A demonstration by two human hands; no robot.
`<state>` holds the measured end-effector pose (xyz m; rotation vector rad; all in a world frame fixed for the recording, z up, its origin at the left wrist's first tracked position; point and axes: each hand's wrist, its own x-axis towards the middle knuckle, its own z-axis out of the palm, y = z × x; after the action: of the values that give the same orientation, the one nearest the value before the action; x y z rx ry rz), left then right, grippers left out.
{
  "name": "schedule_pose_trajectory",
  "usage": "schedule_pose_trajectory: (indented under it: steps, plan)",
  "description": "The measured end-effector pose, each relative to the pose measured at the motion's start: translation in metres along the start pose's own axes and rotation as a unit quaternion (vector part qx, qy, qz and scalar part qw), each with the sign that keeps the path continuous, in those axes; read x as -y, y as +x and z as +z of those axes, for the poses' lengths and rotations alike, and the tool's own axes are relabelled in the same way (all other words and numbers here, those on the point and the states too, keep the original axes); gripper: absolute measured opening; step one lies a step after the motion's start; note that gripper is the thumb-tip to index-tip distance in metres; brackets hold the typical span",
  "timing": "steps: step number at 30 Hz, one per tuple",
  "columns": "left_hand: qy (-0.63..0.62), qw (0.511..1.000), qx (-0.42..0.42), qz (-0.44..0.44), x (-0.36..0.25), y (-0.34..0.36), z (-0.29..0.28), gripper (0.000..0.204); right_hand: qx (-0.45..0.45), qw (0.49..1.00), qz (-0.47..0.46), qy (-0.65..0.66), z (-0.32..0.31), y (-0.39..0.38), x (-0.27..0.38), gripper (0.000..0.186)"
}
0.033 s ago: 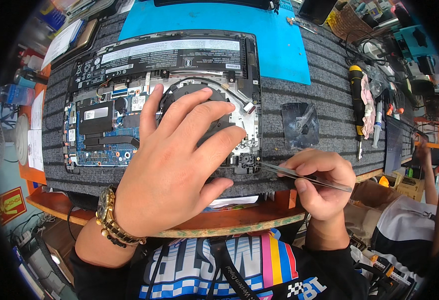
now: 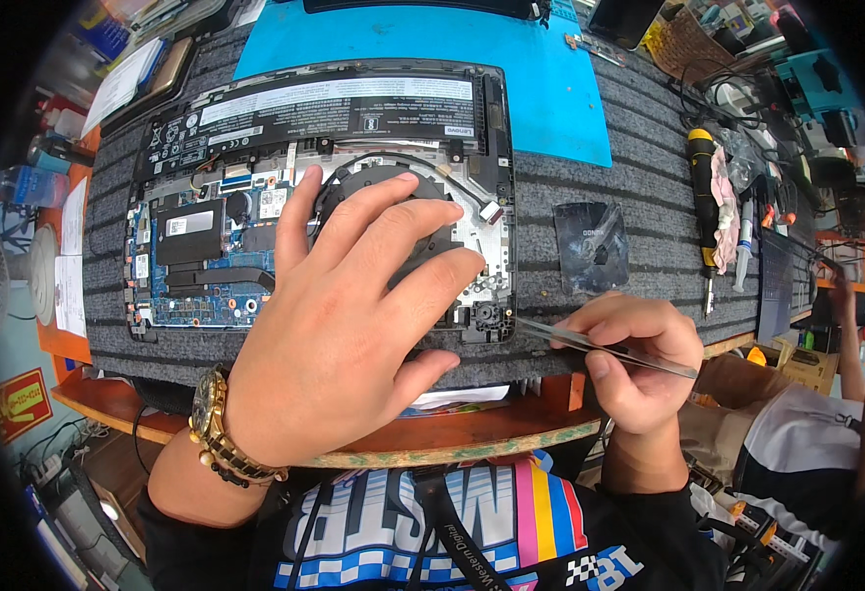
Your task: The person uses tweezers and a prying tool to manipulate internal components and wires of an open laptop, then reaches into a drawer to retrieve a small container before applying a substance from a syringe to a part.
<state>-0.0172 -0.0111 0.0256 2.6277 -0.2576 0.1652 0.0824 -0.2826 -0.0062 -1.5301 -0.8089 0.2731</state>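
Observation:
An opened laptop base [image 2: 506, 197] lies in front of me, its long black battery [image 2: 353, 118] along the far side and its blue circuit board [image 2: 201, 310] at the left. My left hand [image 2: 334, 305] rests spread over the round black fan [image 2: 361, 179], hiding part of it. Just off the laptop's near right corner, my right hand [image 2: 639, 355] pinches thin metal tweezers [image 2: 664, 364]. The tips point left toward that corner; whether they touch it I cannot tell. Beyond this hand lies a dark shiny square piece [image 2: 592, 246].
Grey ribbed matting [image 2: 550, 187] covers the bench, with a blue mat [image 2: 422, 44] behind the laptop. To the right lie a yellow-and-black screwdriver [image 2: 701, 197], a pink cloth [image 2: 724, 212] and a syringe [image 2: 745, 241]. Another person's light trousers [image 2: 728, 419] show at the right.
My right hand and the tweezers have shifted very slightly to the right. My left hand and the laptop have stayed where they were.

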Motion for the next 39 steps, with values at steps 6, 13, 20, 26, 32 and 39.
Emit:
schedule_pose_trajectory:
  steps: [6, 13, 20, 26, 32, 39]
  plan:
    - [0.001, 1.0, 0.002, -0.004, 0.0, -0.001, -0.001, 0.069, -0.071, 0.997, -0.029, 0.013, -0.013, -0.012, 0.001, 0.016]
    - [0.019, 0.998, -0.048, 0.045, 0.0, 0.001, 0.003, 0.064, -0.206, 0.974, -0.09, -0.011, -0.05, -0.029, -0.015, 0.017]
    - [-0.106, 0.98, -0.127, 0.11, -0.025, 0.022, 0.002, 0.035, -0.419, 0.888, -0.154, -0.109, -0.111, -0.031, -0.026, 0.016]
    - [-0.259, 0.959, 0.045, 0.104, -0.088, 0.117, 0.046, 0.024, -0.464, 0.866, -0.129, -0.134, -0.14, -0.018, -0.043, 0.013]
    - [-0.503, 0.834, 0.135, -0.182, -0.136, 0.212, 0.115, 0.034, -0.487, 0.849, -0.1, -0.182, -0.127, -0.019, -0.04, 0.011]
    - [-0.6, 0.761, 0.133, -0.207, -0.15, 0.232, 0.143, 0.022, -0.465, 0.858, -0.089, -0.199, -0.129, -0.022, -0.038, 0.012]
